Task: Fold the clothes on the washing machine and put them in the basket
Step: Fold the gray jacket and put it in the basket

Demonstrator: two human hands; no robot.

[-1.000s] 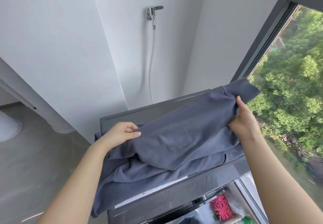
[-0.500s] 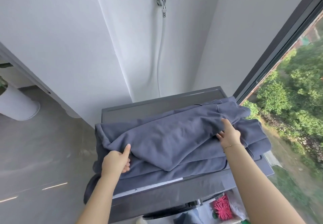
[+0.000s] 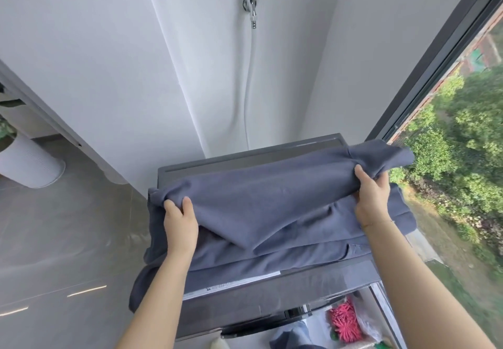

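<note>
The left hand grips one end of the blue-grey garment, fingers curled over a bunched fold. The right hand grips the opposite end likewise. Between the hands, the garment spans the washing machine top, its lower layers resting there.

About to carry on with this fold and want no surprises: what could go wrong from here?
1. Part of the grey garment hangs off the washing machine at its front left corner; it could drag the rest off.
2. The left hand and right hand grip bunched cloth, so creases may get folded in.
3. The right end flaps past the machine's edge, near the window.
</note>
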